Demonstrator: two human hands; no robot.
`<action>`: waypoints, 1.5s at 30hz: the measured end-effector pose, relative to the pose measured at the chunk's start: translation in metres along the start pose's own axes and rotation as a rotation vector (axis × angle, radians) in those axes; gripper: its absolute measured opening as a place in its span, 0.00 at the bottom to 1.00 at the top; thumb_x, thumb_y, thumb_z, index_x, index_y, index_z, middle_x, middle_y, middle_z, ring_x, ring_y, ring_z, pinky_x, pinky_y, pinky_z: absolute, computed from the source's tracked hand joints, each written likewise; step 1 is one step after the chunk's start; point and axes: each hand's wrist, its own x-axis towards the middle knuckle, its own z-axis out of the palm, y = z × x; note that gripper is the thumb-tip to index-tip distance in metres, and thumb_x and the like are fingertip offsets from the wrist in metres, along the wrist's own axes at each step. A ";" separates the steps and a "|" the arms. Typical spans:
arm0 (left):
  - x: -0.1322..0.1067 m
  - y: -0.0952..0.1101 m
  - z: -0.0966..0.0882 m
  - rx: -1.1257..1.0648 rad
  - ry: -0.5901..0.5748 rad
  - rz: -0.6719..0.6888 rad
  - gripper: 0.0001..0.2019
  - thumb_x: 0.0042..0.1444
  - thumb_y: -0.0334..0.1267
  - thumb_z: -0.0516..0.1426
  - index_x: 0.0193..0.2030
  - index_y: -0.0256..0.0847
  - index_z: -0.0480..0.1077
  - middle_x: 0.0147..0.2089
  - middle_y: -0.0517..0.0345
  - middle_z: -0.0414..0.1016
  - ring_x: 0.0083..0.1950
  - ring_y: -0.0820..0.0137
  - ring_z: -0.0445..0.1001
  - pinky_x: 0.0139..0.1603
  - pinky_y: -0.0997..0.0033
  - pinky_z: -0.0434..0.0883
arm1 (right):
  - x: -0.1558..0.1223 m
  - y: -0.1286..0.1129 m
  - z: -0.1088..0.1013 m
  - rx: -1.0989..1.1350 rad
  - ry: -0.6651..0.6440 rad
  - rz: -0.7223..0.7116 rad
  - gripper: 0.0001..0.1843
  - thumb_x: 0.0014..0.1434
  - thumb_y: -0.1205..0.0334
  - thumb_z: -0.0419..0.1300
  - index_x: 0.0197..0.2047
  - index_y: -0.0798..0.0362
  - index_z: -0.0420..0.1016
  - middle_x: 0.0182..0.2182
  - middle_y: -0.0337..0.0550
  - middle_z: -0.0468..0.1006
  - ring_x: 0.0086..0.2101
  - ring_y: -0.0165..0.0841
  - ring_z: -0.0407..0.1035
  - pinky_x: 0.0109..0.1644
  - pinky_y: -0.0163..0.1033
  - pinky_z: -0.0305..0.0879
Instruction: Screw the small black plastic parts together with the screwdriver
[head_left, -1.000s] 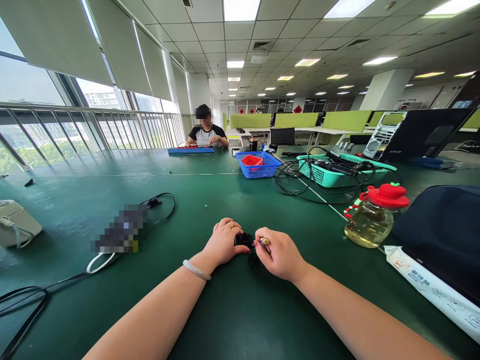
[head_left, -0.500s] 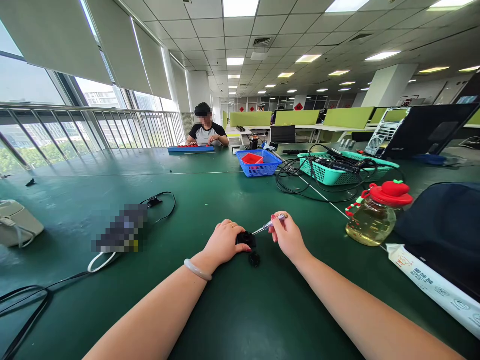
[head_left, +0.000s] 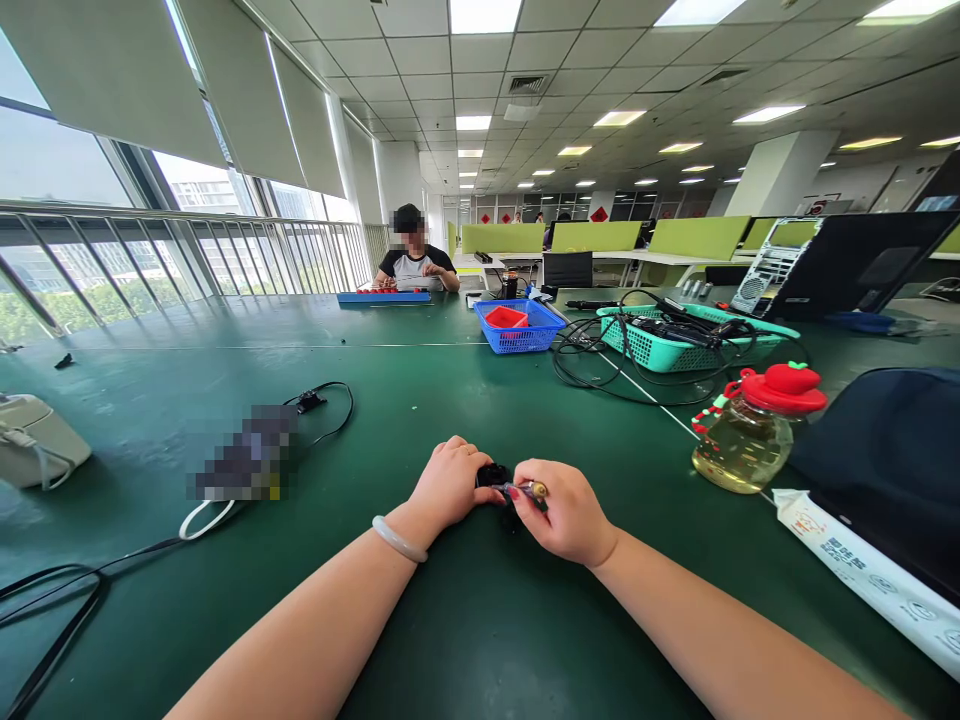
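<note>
By the counter's (head_left: 480, 650) near edge, the left hand (head_left: 448, 482) is steadying a black part (head_left: 492, 474), likely light, stiff, best side-held; the right hand (head_left: 566, 510) is gripping a screwdriver (head_left: 535, 490).

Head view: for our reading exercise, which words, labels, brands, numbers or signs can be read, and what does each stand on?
None can be quoted with certainty.
White packet: printed characters, too blurred to read.
Red diamond sign at the back: too small to read.
</note>
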 end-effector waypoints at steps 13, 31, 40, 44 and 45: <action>0.000 0.001 -0.004 0.003 -0.017 -0.023 0.24 0.50 0.58 0.63 0.48 0.43 0.76 0.44 0.51 0.79 0.52 0.55 0.69 0.55 0.54 0.67 | -0.002 0.020 0.000 0.192 0.216 0.427 0.07 0.66 0.56 0.49 0.37 0.48 0.62 0.23 0.34 0.67 0.21 0.29 0.61 0.27 0.34 0.60; -0.003 0.000 -0.001 0.120 0.090 -0.219 0.20 0.67 0.46 0.46 0.59 0.49 0.70 0.41 0.50 0.74 0.49 0.56 0.68 0.52 0.54 0.66 | -0.001 0.071 0.000 0.727 0.766 1.078 0.18 0.51 0.47 0.64 0.32 0.48 0.62 0.18 0.29 0.64 0.19 0.25 0.57 0.19 0.29 0.52; -0.002 -0.005 0.012 -0.055 0.031 -0.160 0.18 0.68 0.42 0.43 0.52 0.40 0.69 0.58 0.47 0.70 0.66 0.58 0.62 0.66 0.54 0.62 | -0.003 0.073 0.005 0.777 0.673 1.069 0.19 0.51 0.45 0.64 0.31 0.48 0.62 0.17 0.29 0.64 0.17 0.24 0.56 0.17 0.29 0.51; -0.005 -0.001 0.008 -0.247 -0.081 -0.054 0.22 0.67 0.49 0.44 0.62 0.42 0.61 0.64 0.48 0.67 0.64 0.61 0.66 0.65 0.58 0.65 | -0.003 0.078 0.007 0.813 0.635 1.092 0.20 0.51 0.45 0.64 0.29 0.48 0.59 0.16 0.28 0.64 0.15 0.23 0.54 0.15 0.30 0.48; -0.006 0.000 0.006 -0.256 -0.090 -0.017 0.24 0.67 0.50 0.45 0.65 0.42 0.58 0.66 0.47 0.65 0.66 0.61 0.65 0.66 0.57 0.63 | -0.002 0.079 0.007 0.820 0.640 1.101 0.20 0.50 0.45 0.64 0.28 0.48 0.59 0.16 0.28 0.63 0.14 0.23 0.53 0.15 0.30 0.47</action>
